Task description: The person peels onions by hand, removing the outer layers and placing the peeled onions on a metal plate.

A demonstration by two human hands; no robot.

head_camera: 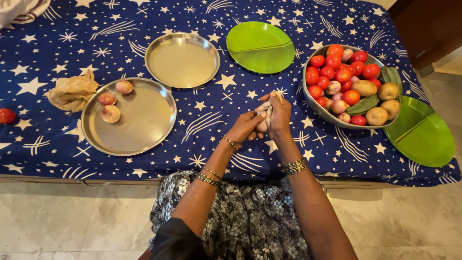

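Gripping a small pale onion wrapped partly in a cloth, your right hand closes around it while your left hand pinches its near side, both just above the star-patterned blue bed cover. Three peeled onions lie on the nearer steel plate; a bowl of vegetables sits just right.

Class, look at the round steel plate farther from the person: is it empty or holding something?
Empty. The farther round steel plate shows only bare metal, while the nearer steel plate carries three small pinkish onions.
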